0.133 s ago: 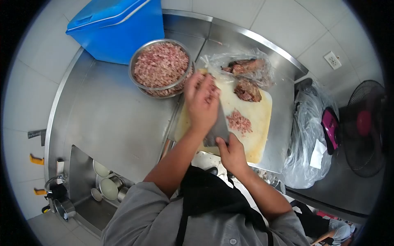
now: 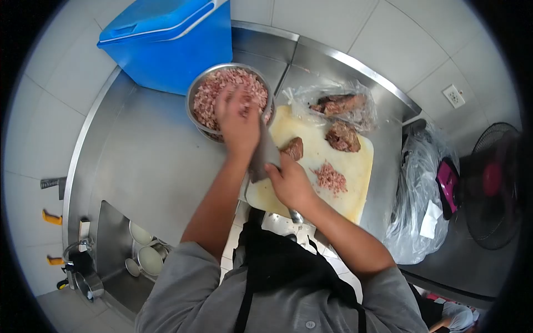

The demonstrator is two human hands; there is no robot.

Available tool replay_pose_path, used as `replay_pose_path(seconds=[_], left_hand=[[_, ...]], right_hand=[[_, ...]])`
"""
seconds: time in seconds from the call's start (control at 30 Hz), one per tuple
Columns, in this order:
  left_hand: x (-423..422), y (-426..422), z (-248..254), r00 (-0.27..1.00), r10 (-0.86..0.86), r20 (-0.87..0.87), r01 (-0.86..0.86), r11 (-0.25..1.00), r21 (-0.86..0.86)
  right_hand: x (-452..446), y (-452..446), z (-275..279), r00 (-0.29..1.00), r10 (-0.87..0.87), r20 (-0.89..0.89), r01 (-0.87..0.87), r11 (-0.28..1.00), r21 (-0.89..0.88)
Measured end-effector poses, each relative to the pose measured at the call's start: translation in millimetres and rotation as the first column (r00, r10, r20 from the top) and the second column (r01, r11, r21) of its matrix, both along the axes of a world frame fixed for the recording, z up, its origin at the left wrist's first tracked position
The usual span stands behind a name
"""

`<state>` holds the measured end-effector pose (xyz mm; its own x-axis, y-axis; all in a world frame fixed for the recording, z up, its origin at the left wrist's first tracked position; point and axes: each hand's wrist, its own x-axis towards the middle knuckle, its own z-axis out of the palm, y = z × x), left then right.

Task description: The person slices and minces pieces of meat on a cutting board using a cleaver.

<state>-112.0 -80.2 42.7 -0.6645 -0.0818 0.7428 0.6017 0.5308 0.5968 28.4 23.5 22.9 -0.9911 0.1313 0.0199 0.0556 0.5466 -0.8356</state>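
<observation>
My right hand [image 2: 292, 182] is wrapped round a cleaver [image 2: 265, 154], whose broad blade slants up and left to the edge of a steel bowl [image 2: 191, 111]. The cleaver's handle end shows below the hand. Over the bowl, my left hand [image 2: 240, 125] has its fingers apart and slightly blurred, beside the blade's tip. Chopped meat [image 2: 208, 94] fills the bowl. A chunk of meat [image 2: 293, 149] lies partly behind my right hand on the cutting board [image 2: 355, 177]. Also on the board are a small pile of chopped meat [image 2: 330, 178] and a larger browned piece of meat [image 2: 342, 137].
A plastic bag of meat [image 2: 344, 104] lies at the board's back edge. The bowl rests on another container. A blue cooler [image 2: 172, 55] stands behind it. Left is a sink [image 2: 119, 277] with pots; right are a large plastic bag [image 2: 413, 194] and a fan [image 2: 491, 172]. Another person appears lower right.
Both hands and the cleaver have moved left, from over the board toward the bowl. The meat chunk near my right hand has come into view. The whole view has shifted slightly.
</observation>
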Motion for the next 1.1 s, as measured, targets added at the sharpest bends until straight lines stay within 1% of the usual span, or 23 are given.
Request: replay_pose_path(seconds=[0.03, 0.07, 0.1, 0.17, 0.23, 0.27, 0.33, 0.37, 0.43, 0.5, 0.57, 0.6, 0.63, 0.67, 0.73, 0.77, 0.83, 0.9, 0.93, 0.97, 1.0, 1.07, 1.1], left_hand=[[20.8, 22.0, -42.3, 0.994, 0.068, 0.083, -0.072, 0.997, 0.038], [-0.4, 12.9, -51.4, 0.994, 0.073, 0.085, -0.077, 0.996, 0.046], [-20.7, 3.8, -64.1, 0.981, 0.105, 0.164, -0.109, 0.994, 0.018], [-54.9, -13.4, -70.2, 0.964, 0.143, 0.226, -0.142, 0.99, -0.024], [-61.4, -18.1, -98.2, 0.924, 0.147, 0.354, -0.083, 0.978, -0.189], [-78.0, -27.7, -81.1, 0.935, 0.154, 0.318, -0.089, 0.974, -0.21], [-75.6, -24.4, -78.9, 0.923, 0.152, 0.354, -0.036, 0.948, -0.315], [-74.9, -24.5, -77.0, 0.92, 0.154, 0.36, -0.035, 0.948, -0.316], [-76.2, -25.0, -72.8, 0.911, 0.264, 0.316, -0.031, 0.81, -0.586], [-77.2, -32.2, -80.6, 0.905, 0.268, 0.329, -0.016, 0.797, -0.604], [-83.0, -32.7, -77.9, 0.907, 0.263, 0.328, -0.012, 0.795, -0.607], [-84.8, -33.7, -73.4, 0.892, 0.233, 0.387, 0.046, 0.805, -0.591], [-85.4, -35.2, -68.7, 0.873, 0.204, 0.444, 0.103, 0.812, -0.575], [-80.8, -35.5, -58.0, 0.879, 0.2, 0.433, 0.102, 0.808, -0.58], [-69.8, -34.1, -38.0, 0.85, 0.093, 0.519, 0.143, 0.907, -0.397], [-65.7, -32.7, -37.8, 0.851, 0.087, 0.519, 0.15, 0.905, -0.399], [-62.2, -38.8, -44.8, 0.957, 0.059, 0.285, 0.135, 0.777, -0.614], [-78.3, -49.7, -70.6, 0.985, 0.099, 0.138, 0.014, 0.762, -0.647], [-80.7, -51.0, -67.2, 0.966, 0.187, 0.18, -0.013, 0.728, -0.686], [-84.5, -51.6, -67.8, 0.938, 0.265, 0.223, -0.024, 0.69, -0.723], [-104.4, -61.5, -89.6, 0.956, 0.28, -0.092, -0.228, 0.506, -0.832], [-82.8, -43.8, -58.4, 0.988, 0.144, -0.051, -0.144, 0.77, -0.622], [-76.8, -32.4, -62.1, 0.992, 0.119, -0.042, -0.119, 0.775, -0.62]], right_hand=[[23.9, 28.2, -9.5, 0.999, 0.046, 0.028, -0.048, 0.994, 0.102], [4.8, 23.5, -5.0, 0.998, 0.051, 0.03, -0.054, 0.992, 0.11], [-13.0, 18.1, 0.9, 0.985, 0.068, 0.16, -0.083, 0.993, 0.086], [-32.0, 11.7, 21.8, 0.958, 0.093, 0.272, -0.11, 0.993, 0.047], [-22.4, 29.7, 39.0, 0.902, 0.141, 0.409, -0.119, 0.99, -0.078], [-21.9, 37.0, 40.0, 0.88, 0.159, 0.448, -0.125, 0.987, -0.105], [-10.5, 50.0, 50.2, 0.843, 0.119, 0.524, -0.103, 0.993, -0.06], [-1.7, 52.5, 71.7, 0.799, 0.087, 0.596, -0.054, 0.996, -0.074], [14.0, 66.6, 73.6, 0.79, 0.053, 0.611, 0.012, 0.995, -0.101], [38.0, 77.6, 66.7, 0.778, 0.029, 0.628, 0.078, 0.987, -0.142], [58.5, 90.7, 51.1, 0.848, -0.037, 0.528, 0.119, 0.986, -0.121], [68.2, 92.7, 53.3, 0.83, -0.08, 0.553, 0.212, 0.961, -0.179], [78.2, 94.9, 53.9, 0.835, -0.083, 0.544, 0.216, 0.959, -0.184], [89.7, 98.7, 53.7, 0.826, -0.104, 0.554, 0.288, 0.923, -0.256], [113.6, 107.0, 49.8, 0.817, -0.127, 0.563, 0.364, 0.87, -0.332], [127.6, 112.5, 44.8, 0.806, -0.168, 0.568, 0.409, 0.852, -0.328], [152.3, 122.8, 30.6, 0.789, -0.216, 0.576, 0.461, 0.827, -0.322], [181.4, 132.5, 11.0, 0.766, -0.27, 0.584, 0.538, 0.766, -0.352], [196.2, 138.0, 0.0, 0.757, -0.326, 0.566, 0.553, 0.781, -0.29], [209.4, 140.5, -3.1, 0.743, -0.349, 0.572, 0.594, 0.737, -0.322], [222.9, 142.6, -10.6, 0.727, -0.385, 0.569, 0.624, 0.716, -0.312], [252.3, 152.2, -27.0, 0.693, -0.442, 0.57, 0.673, 0.679, -0.293], [264.1, 155.8, -34.3, 0.674, -0.469, 0.571, 0.709, 0.628, -0.321]])
